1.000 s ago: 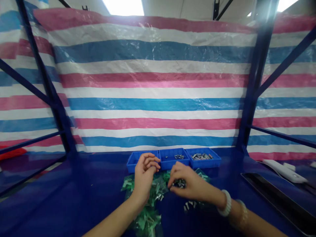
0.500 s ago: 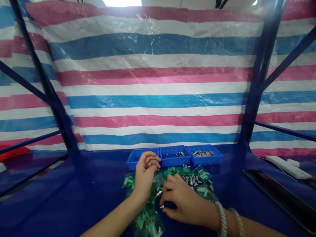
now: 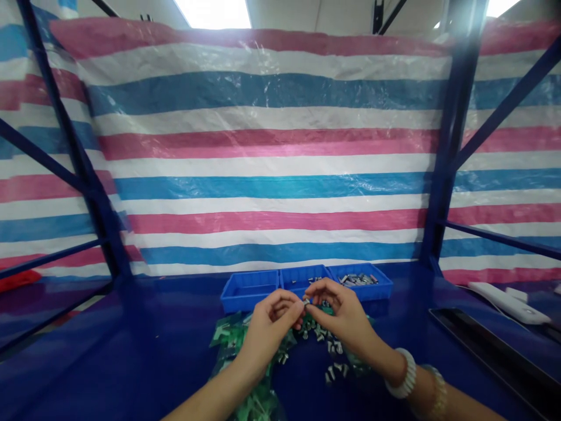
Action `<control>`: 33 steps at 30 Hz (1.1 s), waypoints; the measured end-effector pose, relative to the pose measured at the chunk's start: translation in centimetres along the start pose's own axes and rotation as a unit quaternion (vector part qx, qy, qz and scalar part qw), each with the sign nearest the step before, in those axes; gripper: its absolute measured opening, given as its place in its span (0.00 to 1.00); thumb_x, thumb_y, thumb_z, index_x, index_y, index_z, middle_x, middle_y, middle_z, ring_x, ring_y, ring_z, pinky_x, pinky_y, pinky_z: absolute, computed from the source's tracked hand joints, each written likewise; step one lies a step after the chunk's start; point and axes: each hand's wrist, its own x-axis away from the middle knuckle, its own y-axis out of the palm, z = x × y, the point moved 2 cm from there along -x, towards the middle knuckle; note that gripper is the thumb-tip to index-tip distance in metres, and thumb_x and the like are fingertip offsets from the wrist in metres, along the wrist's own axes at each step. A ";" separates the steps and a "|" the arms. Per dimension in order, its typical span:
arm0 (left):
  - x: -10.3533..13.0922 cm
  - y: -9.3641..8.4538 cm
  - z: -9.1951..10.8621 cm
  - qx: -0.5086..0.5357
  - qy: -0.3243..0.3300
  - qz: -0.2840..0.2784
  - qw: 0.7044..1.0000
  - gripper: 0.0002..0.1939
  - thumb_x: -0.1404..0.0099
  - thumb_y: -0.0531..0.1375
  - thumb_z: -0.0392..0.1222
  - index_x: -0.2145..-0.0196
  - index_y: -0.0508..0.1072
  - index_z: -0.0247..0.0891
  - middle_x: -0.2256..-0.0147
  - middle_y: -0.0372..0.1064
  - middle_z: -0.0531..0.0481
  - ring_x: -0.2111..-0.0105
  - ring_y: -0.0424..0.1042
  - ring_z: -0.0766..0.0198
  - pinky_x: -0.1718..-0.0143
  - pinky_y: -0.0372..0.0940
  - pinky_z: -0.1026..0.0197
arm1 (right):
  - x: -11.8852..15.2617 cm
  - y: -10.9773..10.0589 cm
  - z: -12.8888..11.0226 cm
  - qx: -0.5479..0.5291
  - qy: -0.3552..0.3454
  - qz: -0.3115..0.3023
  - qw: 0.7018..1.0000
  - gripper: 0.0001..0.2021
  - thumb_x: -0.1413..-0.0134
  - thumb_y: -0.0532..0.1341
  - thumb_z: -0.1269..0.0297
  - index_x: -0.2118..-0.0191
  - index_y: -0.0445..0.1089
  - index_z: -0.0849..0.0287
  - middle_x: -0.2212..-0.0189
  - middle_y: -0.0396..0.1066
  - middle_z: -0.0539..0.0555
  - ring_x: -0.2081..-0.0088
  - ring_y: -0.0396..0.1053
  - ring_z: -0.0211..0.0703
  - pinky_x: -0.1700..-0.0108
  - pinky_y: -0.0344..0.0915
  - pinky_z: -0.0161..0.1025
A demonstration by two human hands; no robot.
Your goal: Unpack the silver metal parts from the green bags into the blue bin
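Note:
My left hand (image 3: 268,327) and my right hand (image 3: 344,318) meet just in front of the blue bins. Between their fingertips is a small silvery metal part (image 3: 305,302), mostly covered, so its exact kind is unclear. Thumb and fingers of each hand are pinched at it. Several similar loose metal parts (image 3: 336,369) lie on the blue table below and around my right hand. Under my left forearm are clear bags with green contents (image 3: 234,330); another bag shows partly beneath my right wrist.
Three joined blue bins stand behind the hands: a left bin (image 3: 249,290), a middle bin (image 3: 287,275) with a few small metal pieces, and a right bin (image 3: 382,289) holding longer ones. A flat black object (image 3: 486,351) and a white power strip (image 3: 508,302) lie right. Blue posts (image 3: 438,204) flank the table.
My right hand has risen from the front of the bags to meet my left hand at the metal part. My left hand has lowered and closed. More loose parts show on the table.

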 end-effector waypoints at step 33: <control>-0.1 0.0 0.0 0.142 -0.057 -0.018 0.988 0.12 0.48 0.71 0.41 0.68 0.74 0.36 0.73 0.71 0.53 0.71 0.69 0.71 0.72 0.65 0.72 | 0.1 -0.2 -0.5 -0.117 0.056 -0.022 0.991 0.07 0.47 0.64 0.61 0.64 0.74 0.57 0.69 0.72 0.52 0.67 0.68 0.39 0.64 0.65 0.36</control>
